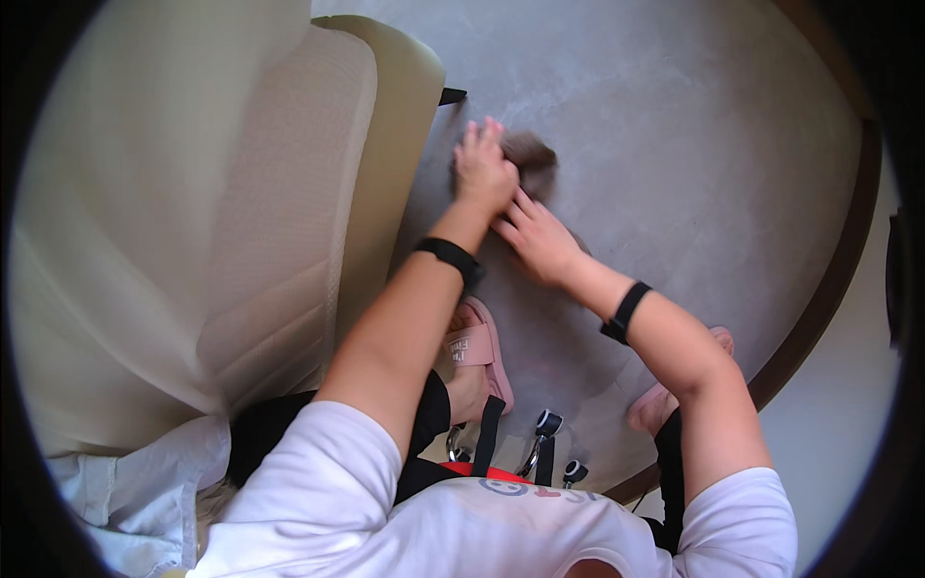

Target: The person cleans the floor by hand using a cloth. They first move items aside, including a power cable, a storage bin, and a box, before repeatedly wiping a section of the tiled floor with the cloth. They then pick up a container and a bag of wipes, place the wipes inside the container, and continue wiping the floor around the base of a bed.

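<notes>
My left hand (485,170) reaches down toward the floor with its fingers stretched forward. Beside and partly under it is a brown, soft-looking thing (533,159), blurred, so I cannot tell whether it is cloth or fur. The underside of the left hand is hidden, so its hold on the brown thing is unclear. My right hand (538,235) lies just behind, fingers extended and somewhat apart, its fingertips at the left hand's thumb side. A small brown edge (582,243) shows beyond the right wrist. Each wrist wears a black band.
A bed or sofa with a pale mattress-like side (289,166) and a beige frame (397,115) stands on the left, its black leg (453,95) by my left hand. Grey floor (650,159) extends to a dark baseboard (831,289). Chrome-legged casters (549,423) stand near my pink slippers (477,347).
</notes>
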